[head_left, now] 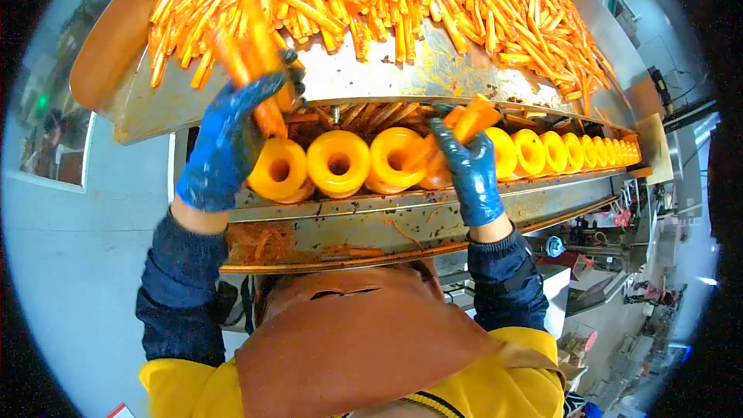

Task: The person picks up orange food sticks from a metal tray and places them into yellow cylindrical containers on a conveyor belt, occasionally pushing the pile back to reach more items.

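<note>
My left hand [219, 143], in a wet blue glove, is closed around a bundle of long orange sticks [267, 112] that look like carrot sticks. The bundle's upper part is blurred by motion, and its lower end is just above the leftmost yellow ring-shaped cup [280, 171]. Short orange pieces [474, 118] stick up from my right hand [470, 174], which is gloved in blue and closed on them. It is in front of the row of yellow cups, hiding part of it. Between my hands are more yellow cups [338, 162], each with a dark round hole.
Above the row, a metal tray [371, 70] bears a large heap of orange sticks [371, 0]. A stained metal ledge [348, 228] with scraps runs along my side. At the row's right end stands a pale board [656, 147]. Equipment and boxes fill the right background.
</note>
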Demonstrator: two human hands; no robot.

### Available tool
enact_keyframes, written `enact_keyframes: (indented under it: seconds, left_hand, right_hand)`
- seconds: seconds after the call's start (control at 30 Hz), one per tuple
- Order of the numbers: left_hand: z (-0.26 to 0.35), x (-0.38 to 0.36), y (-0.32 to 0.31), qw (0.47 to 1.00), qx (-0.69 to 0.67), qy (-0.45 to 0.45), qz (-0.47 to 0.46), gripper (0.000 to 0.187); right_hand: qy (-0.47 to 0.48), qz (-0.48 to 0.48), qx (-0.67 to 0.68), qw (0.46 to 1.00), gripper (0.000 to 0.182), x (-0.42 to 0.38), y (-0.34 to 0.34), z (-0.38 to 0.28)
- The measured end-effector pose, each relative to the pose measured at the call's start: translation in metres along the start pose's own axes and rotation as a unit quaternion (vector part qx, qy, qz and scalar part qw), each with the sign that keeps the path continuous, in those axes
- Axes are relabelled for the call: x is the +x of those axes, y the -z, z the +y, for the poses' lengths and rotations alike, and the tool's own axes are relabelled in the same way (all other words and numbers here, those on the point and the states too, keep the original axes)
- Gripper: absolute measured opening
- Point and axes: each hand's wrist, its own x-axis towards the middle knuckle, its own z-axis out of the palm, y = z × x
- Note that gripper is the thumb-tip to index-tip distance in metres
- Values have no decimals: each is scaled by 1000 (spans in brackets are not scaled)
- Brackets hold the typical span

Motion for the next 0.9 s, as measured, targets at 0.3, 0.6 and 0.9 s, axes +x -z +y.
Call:
enact_keyframes:
  seconds: [0.3, 0.6, 0.9]
  left_hand:
    - [-1, -57, -9, 949, -236, 75, 197, 37]
    - [3, -74, -15, 969, -133, 41, 204, 37]
    - [7, -86, -5, 951, -153, 64, 261, 39]
  right_hand:
    - [77, 18, -81, 994, 28, 0, 2, 8]
    - [101, 18, 110, 989, 17, -19, -11, -7]
    - [50, 57, 96, 992, 24, -9, -26, 2]
